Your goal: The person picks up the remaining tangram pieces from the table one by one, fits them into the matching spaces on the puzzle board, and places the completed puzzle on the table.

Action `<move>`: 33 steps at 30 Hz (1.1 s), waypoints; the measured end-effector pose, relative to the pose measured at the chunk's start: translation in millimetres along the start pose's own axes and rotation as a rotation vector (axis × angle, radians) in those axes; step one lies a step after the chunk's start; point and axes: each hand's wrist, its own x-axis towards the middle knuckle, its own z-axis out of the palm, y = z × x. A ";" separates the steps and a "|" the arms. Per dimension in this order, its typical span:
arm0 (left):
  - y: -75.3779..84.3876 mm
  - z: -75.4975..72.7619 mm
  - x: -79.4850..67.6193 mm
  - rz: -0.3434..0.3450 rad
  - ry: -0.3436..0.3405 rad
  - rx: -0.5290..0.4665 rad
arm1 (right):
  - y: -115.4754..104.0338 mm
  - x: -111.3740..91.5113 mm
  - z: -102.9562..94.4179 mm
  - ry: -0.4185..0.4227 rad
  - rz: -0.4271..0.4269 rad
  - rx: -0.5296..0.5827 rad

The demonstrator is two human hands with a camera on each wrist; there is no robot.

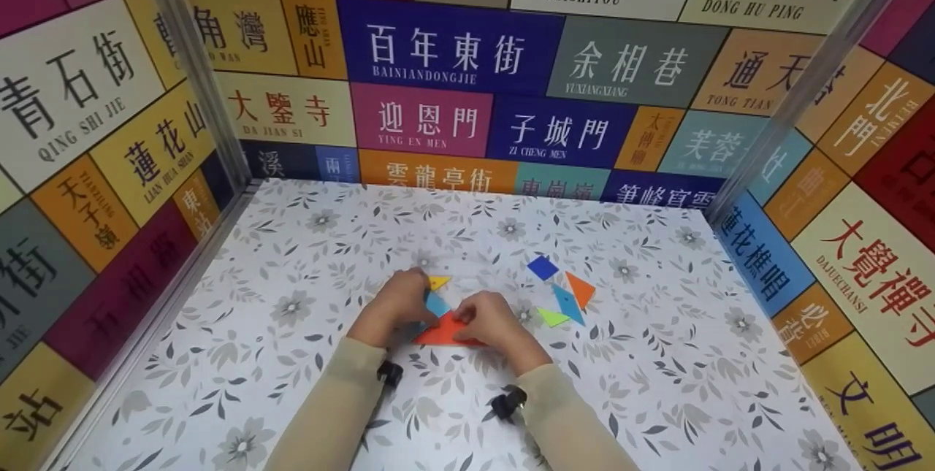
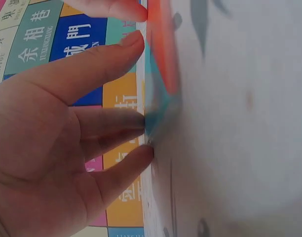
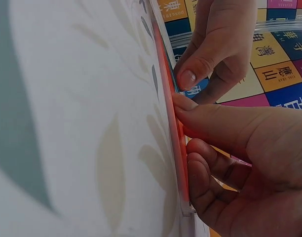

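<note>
A red triangular tangram piece (image 1: 440, 334) lies on the floral tabletop between the hands. My right hand (image 1: 491, 321) holds it, thumb and curled fingertips set against its surface, as the right wrist view shows. A blue-teal piece (image 1: 437, 303) adjoins its upper left side and is partly covered by my left hand (image 1: 398, 307). In the left wrist view, that hand's fairly straight fingers reach the teal piece (image 2: 158, 111), with the thumb close to the red piece (image 2: 161, 44). A small yellow triangle (image 1: 439, 282) shows just beyond the left fingertips.
Right of the hands lie a dark blue square (image 1: 543, 267), an orange triangle (image 1: 581, 290), a light blue parallelogram (image 1: 567, 301) and a lime triangle (image 1: 553, 318). Walls of coloured name panels (image 1: 445, 40) enclose the table's back and sides. Each wrist carries a small black camera.
</note>
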 end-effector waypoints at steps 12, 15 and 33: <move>3.4 3.2 1.6 0.049 -0.007 0.119 | -0.7 -0.3 -1.7 -0.025 0.045 0.004; 3.1 3.0 0.2 0.042 -0.013 0.119 | -1.0 -0.3 -2.2 -0.032 0.059 0.006; 5.0 1.6 -4.6 0.074 0.025 0.130 | 2.3 -0.9 -3.8 -0.032 -0.007 0.050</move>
